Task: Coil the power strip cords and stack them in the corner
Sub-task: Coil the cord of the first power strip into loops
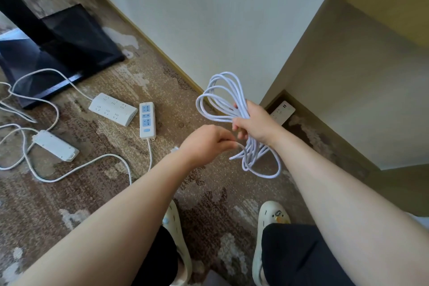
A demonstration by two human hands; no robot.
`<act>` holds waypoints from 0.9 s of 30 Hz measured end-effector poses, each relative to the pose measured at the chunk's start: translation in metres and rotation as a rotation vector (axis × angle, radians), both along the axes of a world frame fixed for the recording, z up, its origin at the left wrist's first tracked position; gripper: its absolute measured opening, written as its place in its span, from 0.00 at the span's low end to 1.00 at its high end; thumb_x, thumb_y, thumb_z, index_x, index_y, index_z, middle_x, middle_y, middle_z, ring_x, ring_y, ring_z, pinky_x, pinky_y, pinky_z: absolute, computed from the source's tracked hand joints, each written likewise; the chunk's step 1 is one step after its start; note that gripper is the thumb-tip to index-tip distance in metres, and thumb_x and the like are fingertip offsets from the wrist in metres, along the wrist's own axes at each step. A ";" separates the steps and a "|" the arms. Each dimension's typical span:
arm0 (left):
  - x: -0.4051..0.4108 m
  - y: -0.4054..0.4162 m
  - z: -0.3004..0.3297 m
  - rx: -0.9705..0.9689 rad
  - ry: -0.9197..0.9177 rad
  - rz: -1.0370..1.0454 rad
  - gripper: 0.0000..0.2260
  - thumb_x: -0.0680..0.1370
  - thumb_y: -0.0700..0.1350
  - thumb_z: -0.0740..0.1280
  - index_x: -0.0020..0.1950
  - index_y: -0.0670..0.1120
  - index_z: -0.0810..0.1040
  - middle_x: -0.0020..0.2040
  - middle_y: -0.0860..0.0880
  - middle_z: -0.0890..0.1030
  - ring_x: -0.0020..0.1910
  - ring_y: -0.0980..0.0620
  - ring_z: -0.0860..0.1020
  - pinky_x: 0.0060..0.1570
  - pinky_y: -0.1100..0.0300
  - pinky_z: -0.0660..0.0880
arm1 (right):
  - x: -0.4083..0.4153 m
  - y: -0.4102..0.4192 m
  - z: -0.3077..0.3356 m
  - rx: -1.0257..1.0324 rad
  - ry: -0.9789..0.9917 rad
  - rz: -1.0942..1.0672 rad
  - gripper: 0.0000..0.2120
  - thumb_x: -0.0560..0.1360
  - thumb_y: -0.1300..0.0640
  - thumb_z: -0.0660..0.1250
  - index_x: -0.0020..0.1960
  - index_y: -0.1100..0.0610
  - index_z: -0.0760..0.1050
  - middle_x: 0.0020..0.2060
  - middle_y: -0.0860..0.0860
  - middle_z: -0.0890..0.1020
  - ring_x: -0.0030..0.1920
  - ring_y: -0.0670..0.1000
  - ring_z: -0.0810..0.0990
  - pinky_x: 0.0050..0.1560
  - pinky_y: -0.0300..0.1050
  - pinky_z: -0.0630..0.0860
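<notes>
My right hand [256,124] grips a bundle of white coiled cord [222,97] at its middle, with loops above and below the fist. My left hand [206,144] pinches a strand of that same cord just left of the bundle. A white power strip [282,111] lies on the carpet in the corner behind my right hand, partly hidden. Three more strips lie on the floor to the left: a wide white one [113,109], a narrow blue-socket one [147,119] and a plain white one [55,145], their cords loose and tangled [76,168].
A black stand base [67,51] sits at the upper left on the patterned carpet. The white wall [209,18] and a beige cabinet side [348,88] form the corner. My feet in cream slippers [271,218] stand at the bottom.
</notes>
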State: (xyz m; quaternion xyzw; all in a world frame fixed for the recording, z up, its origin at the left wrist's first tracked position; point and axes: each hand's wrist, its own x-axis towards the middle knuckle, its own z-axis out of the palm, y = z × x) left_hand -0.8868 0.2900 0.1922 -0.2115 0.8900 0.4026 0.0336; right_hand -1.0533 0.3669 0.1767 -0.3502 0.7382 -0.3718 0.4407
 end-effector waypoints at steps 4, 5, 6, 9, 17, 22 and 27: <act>-0.008 0.004 -0.002 -0.025 0.088 0.195 0.09 0.75 0.50 0.71 0.38 0.46 0.82 0.29 0.51 0.77 0.28 0.54 0.71 0.33 0.56 0.69 | 0.004 -0.002 -0.004 -0.013 -0.035 0.005 0.15 0.76 0.64 0.66 0.54 0.46 0.71 0.31 0.47 0.83 0.30 0.47 0.82 0.30 0.38 0.77; -0.009 0.005 -0.004 -0.029 0.087 0.244 0.09 0.75 0.51 0.71 0.37 0.47 0.81 0.30 0.52 0.78 0.29 0.54 0.72 0.32 0.57 0.69 | 0.005 -0.002 -0.004 -0.014 -0.045 0.011 0.13 0.77 0.63 0.66 0.54 0.45 0.71 0.33 0.49 0.84 0.31 0.48 0.83 0.31 0.39 0.78; -0.009 0.005 -0.006 -0.041 0.083 0.291 0.09 0.74 0.51 0.72 0.37 0.48 0.80 0.30 0.52 0.79 0.30 0.54 0.74 0.32 0.57 0.70 | 0.005 -0.002 -0.005 -0.016 -0.059 0.014 0.13 0.78 0.61 0.66 0.54 0.45 0.72 0.37 0.50 0.84 0.34 0.51 0.84 0.32 0.41 0.80; -0.010 0.003 -0.008 -0.089 0.080 0.401 0.13 0.73 0.55 0.73 0.36 0.47 0.77 0.30 0.52 0.78 0.31 0.52 0.76 0.32 0.56 0.72 | 0.005 -0.001 -0.005 -0.014 -0.085 0.005 0.09 0.79 0.58 0.66 0.56 0.47 0.72 0.42 0.55 0.84 0.37 0.58 0.85 0.32 0.44 0.81; 0.005 -0.029 -0.010 0.011 0.031 0.426 0.12 0.74 0.52 0.72 0.38 0.47 0.75 0.31 0.53 0.75 0.30 0.55 0.70 0.31 0.60 0.66 | -0.002 0.001 -0.007 -0.009 -0.018 -0.023 0.05 0.82 0.51 0.63 0.53 0.53 0.71 0.31 0.53 0.73 0.22 0.47 0.68 0.22 0.42 0.68; 0.017 -0.048 -0.010 0.018 0.060 0.484 0.11 0.72 0.54 0.74 0.37 0.49 0.76 0.30 0.52 0.76 0.29 0.54 0.71 0.32 0.57 0.69 | -0.009 0.008 0.005 -0.003 -0.057 0.034 0.15 0.75 0.44 0.72 0.52 0.52 0.73 0.28 0.47 0.75 0.22 0.46 0.68 0.23 0.41 0.67; 0.014 -0.052 -0.002 -0.074 0.154 0.598 0.14 0.69 0.57 0.75 0.35 0.52 0.74 0.30 0.54 0.76 0.28 0.58 0.72 0.28 0.61 0.67 | 0.004 0.007 0.012 0.016 -0.007 0.208 0.09 0.75 0.51 0.74 0.51 0.52 0.76 0.26 0.42 0.79 0.23 0.40 0.73 0.25 0.32 0.69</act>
